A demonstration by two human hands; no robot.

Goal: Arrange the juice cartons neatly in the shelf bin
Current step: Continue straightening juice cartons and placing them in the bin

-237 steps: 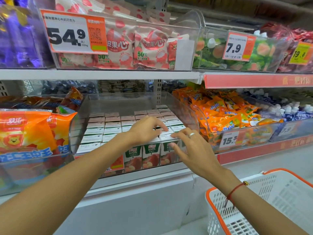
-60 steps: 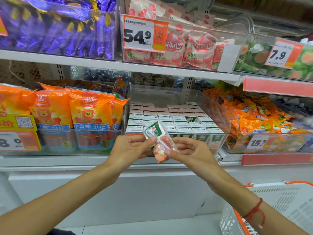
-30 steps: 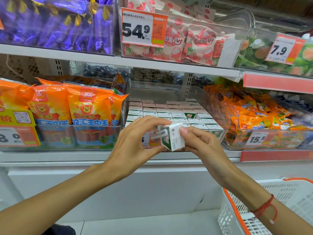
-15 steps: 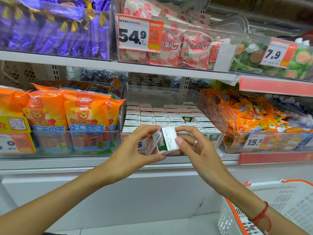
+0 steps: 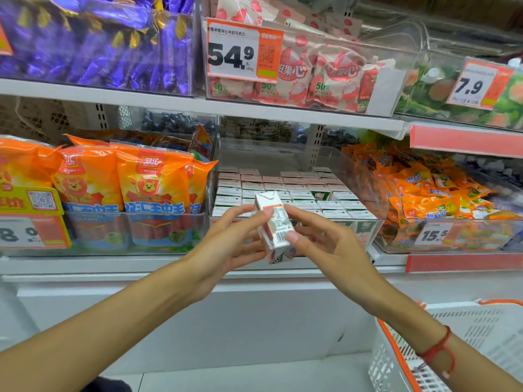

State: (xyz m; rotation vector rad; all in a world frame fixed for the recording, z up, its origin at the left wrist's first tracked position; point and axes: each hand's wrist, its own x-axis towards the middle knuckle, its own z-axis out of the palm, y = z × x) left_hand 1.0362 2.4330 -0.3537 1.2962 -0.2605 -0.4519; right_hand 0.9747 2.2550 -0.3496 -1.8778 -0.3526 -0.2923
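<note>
A small juice carton stands nearly upright in the air in front of the shelf, its back label and barcode facing me. My left hand holds it from the left with thumb and fingers. My right hand pinches it from the right. Behind it, a clear shelf bin on the middle shelf holds several rows of white-topped juice cartons. One green carton in the rows sits turned differently from the others.
Orange snack bags fill the bin to the left, small orange packets the bin to the right. The upper shelf carries purple candy and lychee sweets. A white basket with an orange rim stands at the lower right.
The carton has been turned between both hands: it lay on its side with its top toward me, and now stands nearly upright with the barcode side facing me. The view shifted slightly.
</note>
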